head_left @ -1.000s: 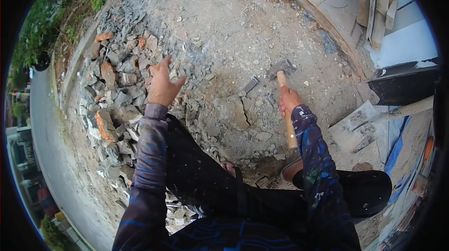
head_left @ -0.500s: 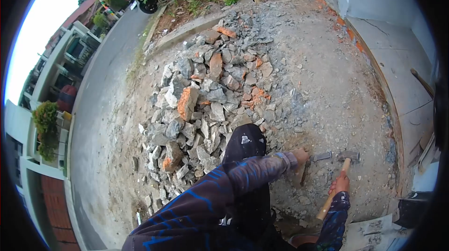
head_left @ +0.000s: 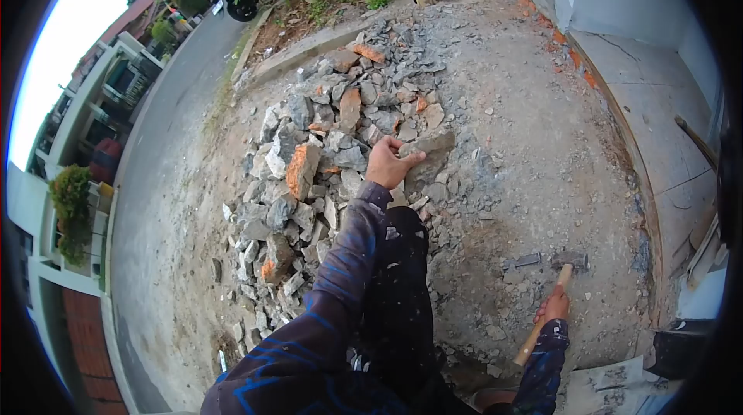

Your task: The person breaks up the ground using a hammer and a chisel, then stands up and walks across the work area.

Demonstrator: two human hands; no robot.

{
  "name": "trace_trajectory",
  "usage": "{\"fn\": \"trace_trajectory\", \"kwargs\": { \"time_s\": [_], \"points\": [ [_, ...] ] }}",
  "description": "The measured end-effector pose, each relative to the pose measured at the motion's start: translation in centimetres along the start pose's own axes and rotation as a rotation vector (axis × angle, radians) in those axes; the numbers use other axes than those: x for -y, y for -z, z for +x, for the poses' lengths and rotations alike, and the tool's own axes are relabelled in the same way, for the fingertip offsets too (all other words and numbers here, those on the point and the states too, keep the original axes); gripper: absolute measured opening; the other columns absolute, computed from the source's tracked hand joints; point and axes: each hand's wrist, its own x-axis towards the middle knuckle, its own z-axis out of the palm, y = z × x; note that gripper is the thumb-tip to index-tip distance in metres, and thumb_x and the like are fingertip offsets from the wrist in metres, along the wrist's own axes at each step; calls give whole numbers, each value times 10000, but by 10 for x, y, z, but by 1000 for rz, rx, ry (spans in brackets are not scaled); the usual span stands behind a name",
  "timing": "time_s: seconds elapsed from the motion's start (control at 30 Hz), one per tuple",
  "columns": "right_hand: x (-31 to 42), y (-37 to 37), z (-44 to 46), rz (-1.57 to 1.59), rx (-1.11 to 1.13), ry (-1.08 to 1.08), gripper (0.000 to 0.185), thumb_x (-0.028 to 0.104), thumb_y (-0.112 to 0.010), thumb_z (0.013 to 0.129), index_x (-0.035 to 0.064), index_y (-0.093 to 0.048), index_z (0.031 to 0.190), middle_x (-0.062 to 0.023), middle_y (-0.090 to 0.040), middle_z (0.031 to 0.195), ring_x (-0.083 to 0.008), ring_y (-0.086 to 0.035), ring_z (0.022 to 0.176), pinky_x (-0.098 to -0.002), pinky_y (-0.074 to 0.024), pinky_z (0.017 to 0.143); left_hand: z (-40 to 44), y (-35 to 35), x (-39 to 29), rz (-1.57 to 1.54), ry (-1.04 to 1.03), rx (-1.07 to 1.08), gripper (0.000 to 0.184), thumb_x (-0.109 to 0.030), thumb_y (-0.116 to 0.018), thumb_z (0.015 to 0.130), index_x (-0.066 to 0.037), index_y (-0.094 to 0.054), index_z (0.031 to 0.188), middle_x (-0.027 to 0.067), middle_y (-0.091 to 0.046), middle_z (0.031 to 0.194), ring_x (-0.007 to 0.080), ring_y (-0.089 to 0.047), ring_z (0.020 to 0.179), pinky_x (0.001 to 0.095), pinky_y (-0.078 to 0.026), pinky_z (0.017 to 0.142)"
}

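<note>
Over the rubble pile (head_left: 309,214), my left hand (head_left: 388,163) is closed on a flat grey concrete chunk (head_left: 430,158), with the thumb on its near face. My right hand (head_left: 552,307) grips the wooden handle of a hammer (head_left: 568,261), whose metal head rests on the broken ground. A short metal chisel (head_left: 522,261) lies just left of the hammer head, touched by neither hand.
An orange-faced brick chunk (head_left: 303,171) stands among the stones left of my left hand. A concrete curb (head_left: 309,54) borders plants beyond the pile. The road (head_left: 166,152) runs along the left. A tiled floor edge (head_left: 636,160) and a grey wall are on the right.
My left hand has moved from the ground beside the chisel up and left to the pile, and now holds the flat chunk. My right hand stays on the hammer handle.
</note>
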Motion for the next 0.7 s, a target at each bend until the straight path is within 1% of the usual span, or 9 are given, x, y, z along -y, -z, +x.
{"fn": "trace_trajectory", "kwargs": {
  "time_s": [0.1,0.13,0.2,0.27,0.37,0.47,0.5,0.6,0.7],
  "points": [
    [-8,-2,7,-9,11,58,503,540,-373,974,67,-408,807,-39,-395,536,-166,-397,341,-337,-360,296,27,81,11,487,41,-215,460,-281,-788,765,-24,-572,1079,126,-647,965,255,-632,905,422,-493,820],
    [-8,-3,7,-26,-1,67,495,549,-373,965,77,-409,821,-37,-388,545,-162,-392,347,-334,-359,298,24,83,13,490,49,-217,460,-281,-788,765,-24,-572,1079,126,-647,965,255,-632,905,422,-493,820],
    [-11,-3,3,-41,-17,63,488,558,-373,957,87,-410,835,-34,-382,554,-158,-387,353,-331,-358,300,7,87,-5,1035,-242,-616,471,-260,-733,782,-85,-551,1179,144,-620,1156,316,-546,1164,577,-359,987],
    [-7,-1,1,-21,11,32,485,564,-378,954,91,-406,852,-34,-378,548,-158,-391,353,-332,-357,298,-12,73,-22,650,-217,-156,504,-291,-704,800,-94,-531,1230,140,-580,1226,313,-486,1229,644,-231,1037],
    [-8,1,6,-53,7,33,485,569,-382,952,94,-404,854,-32,-371,540,-154,-390,353,-328,-349,300,-46,-8,-33,637,-370,219,472,-315,-675,830,-76,-530,1211,155,-614,1139,334,-565,1104,477,-378,989],
    [-13,3,12,-39,20,56,490,575,-383,949,96,-402,846,-32,-372,536,-155,-387,349,-328,-349,300,-91,-119,-34,558,-393,755,517,-359,-669,813,-46,-536,1203,164,-622,1116,328,-568,1117,449,-424,962],
    [-14,4,8,-45,16,51,490,575,-383,949,96,-402,846,-32,-372,536,-155,-387,349,-328,-349,300,-109,-148,-43,552,-308,955,584,-361,-680,798,-29,-507,1246,188,-570,1210,358,-536,1168,477,-418,974],
    [-7,-5,-1,-45,-44,69,505,527,-378,975,52,-418,809,-43,-385,509,-164,-411,332,-328,-355,287,-168,-205,-51,569,-347,998,603,-329,-663,817,-3,-465,1285,221,-457,1347,400,-435,1272,496,-379,1016],
    [-3,-9,-3,-74,-33,104,492,502,-371,986,46,-435,813,-47,-395,516,-166,-414,333,-323,-356,288,-200,-259,-31,476,-422,577,603,-255,-668,798,13,-448,1291,231,-336,1449,410,-282,1371,500,-329,1055]
  ]
}}
